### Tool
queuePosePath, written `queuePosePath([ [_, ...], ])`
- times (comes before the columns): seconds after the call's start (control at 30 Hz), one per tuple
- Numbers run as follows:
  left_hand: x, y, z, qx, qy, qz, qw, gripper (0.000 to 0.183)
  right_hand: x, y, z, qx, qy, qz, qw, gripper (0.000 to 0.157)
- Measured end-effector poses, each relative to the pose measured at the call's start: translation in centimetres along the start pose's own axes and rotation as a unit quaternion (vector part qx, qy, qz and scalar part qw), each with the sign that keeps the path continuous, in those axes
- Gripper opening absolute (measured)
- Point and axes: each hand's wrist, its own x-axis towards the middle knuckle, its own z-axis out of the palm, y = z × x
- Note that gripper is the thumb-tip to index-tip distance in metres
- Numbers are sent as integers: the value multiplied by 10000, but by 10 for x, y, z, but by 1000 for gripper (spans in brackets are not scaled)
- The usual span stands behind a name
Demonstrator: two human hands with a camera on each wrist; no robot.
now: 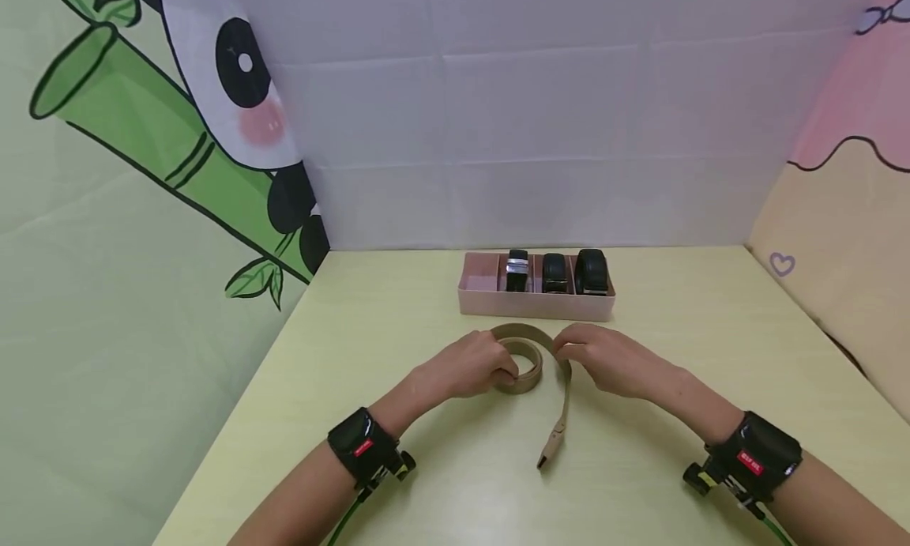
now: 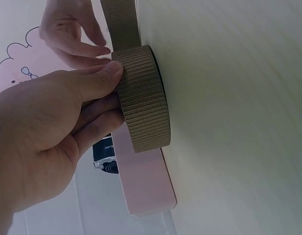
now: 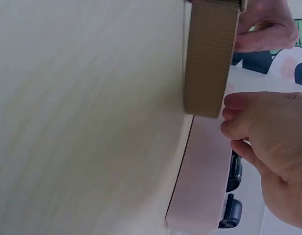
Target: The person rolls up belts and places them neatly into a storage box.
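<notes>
A tan woven belt (image 1: 524,330) stands on its edge on the table, part of it wound into a coil (image 2: 143,100). My left hand (image 1: 475,364) pinches the upper edge of that coil between thumb and fingers. The right hand (image 1: 611,359) has its curled fingertips at the belt's upper edge, right of the coil. From there the loose length runs toward me and ends in a tan end piece (image 1: 551,446) with a dark tip. In the right wrist view, the thumb and fingers of the right hand are bunched close by the strap (image 3: 210,63).
Behind the belt stands a pink divided box (image 1: 536,304) holding three rolled black belts: one with a silver buckle (image 1: 517,268), a middle one (image 1: 554,273) and a right one (image 1: 592,273). A printed cloth backdrop (image 1: 540,119) rises behind the pale wooden table (image 1: 398,293).
</notes>
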Motion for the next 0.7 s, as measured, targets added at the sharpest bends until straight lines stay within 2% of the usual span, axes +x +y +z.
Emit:
queuePosePath([
  [0.17, 0, 1, 1, -89, -16, -48, 9999, 7, 0, 11, 6, -78, 222, -401, 9989, 20],
  [0.27, 0, 2, 0, -154, -28, -57, 9999, 8, -2, 7, 8, -39, 292, -552, 9980, 15],
  [0.47, 1, 2, -2, -39, -14, -43, 10000, 10, -3, -22, 10, 241, 273, -477, 9982, 14],
  [0.57, 2, 2, -2, -15, 50, 54, 10000, 13, 2, -42, 16, 416, 447, -424, 9972, 12],
  [0.7, 3, 5, 0, -161, 173, 231, 9995, 18, 13, -64, 24, 367, 777, -354, 9957, 10],
])
